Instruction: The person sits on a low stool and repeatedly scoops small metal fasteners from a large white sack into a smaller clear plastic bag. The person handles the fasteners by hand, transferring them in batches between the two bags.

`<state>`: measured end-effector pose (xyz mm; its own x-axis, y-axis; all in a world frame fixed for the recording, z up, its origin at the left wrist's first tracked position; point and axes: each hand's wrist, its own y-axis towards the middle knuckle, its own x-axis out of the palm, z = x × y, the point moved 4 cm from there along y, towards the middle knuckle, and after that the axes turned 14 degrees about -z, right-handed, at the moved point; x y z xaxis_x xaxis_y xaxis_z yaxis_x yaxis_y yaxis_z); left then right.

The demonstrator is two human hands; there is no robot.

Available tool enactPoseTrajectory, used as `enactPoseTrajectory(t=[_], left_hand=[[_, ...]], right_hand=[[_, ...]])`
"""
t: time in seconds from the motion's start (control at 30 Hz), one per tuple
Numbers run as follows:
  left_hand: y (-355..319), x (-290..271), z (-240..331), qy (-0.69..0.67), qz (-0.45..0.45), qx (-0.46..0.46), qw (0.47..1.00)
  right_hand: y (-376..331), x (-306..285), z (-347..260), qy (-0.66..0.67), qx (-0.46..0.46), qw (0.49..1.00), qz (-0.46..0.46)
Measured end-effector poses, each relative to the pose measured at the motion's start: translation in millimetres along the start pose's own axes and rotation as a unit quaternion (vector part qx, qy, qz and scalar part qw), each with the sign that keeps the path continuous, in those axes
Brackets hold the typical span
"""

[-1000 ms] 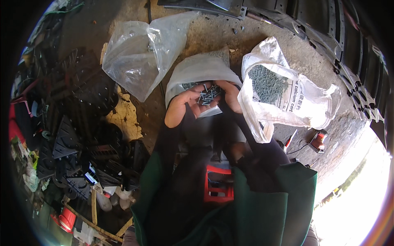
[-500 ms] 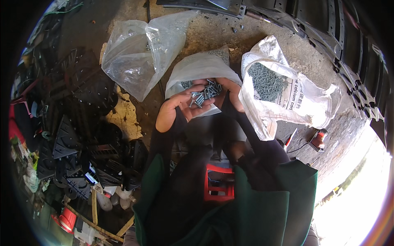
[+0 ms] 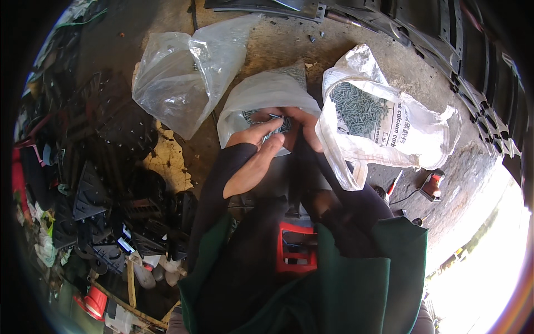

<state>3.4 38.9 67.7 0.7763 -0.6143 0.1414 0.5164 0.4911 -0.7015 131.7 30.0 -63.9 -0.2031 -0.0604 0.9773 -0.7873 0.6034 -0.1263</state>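
My left hand (image 3: 250, 161) reaches into the mouth of a whitish plastic bag (image 3: 239, 100), its thumb and a finger bent over some grey metal screws. My right hand (image 3: 307, 125) is cupped in the same bag mouth, facing the left, with screws (image 3: 286, 126) lying against its fingers. Both hands meet around this small heap, and the bag's rim and the left fingers hide part of it. To the right, a white woven sack (image 3: 414, 133) lies with its mouth folded back, showing a pile of similar screws (image 3: 359, 109).
A clear plastic bag (image 3: 172, 83) lies at the far left. Black moulded parts (image 3: 89, 195) are heaped on the left. A red-and-black tool (image 3: 433, 185) with a cord lies at the right. Dark metal racks (image 3: 439, 39) stand at the back right. A red plastic frame (image 3: 297, 267) sits between my legs.
My left hand has turned from palm up, with screws showing on it, to back up, and moved right over the screws. The right hand has stayed at the bag mouth.
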Motion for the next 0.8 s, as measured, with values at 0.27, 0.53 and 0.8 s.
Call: enactPoseTrajectory(t=[0.27,0.53,0.8], left_hand=[[-2,-6,-1,-0.125,0.089,0.091,0.984],[12,30,-10,0.336,0.243,0.161,0.895],[19,27,-26,0.291,0.3,0.147,0.896]], right_hand=[[-1,8,3,0.069,0.009,0.993,0.096],[-2,32,5,0.011,-0.098,0.994,0.044],[-3,41,7,0.067,-0.115,0.987,0.094]])
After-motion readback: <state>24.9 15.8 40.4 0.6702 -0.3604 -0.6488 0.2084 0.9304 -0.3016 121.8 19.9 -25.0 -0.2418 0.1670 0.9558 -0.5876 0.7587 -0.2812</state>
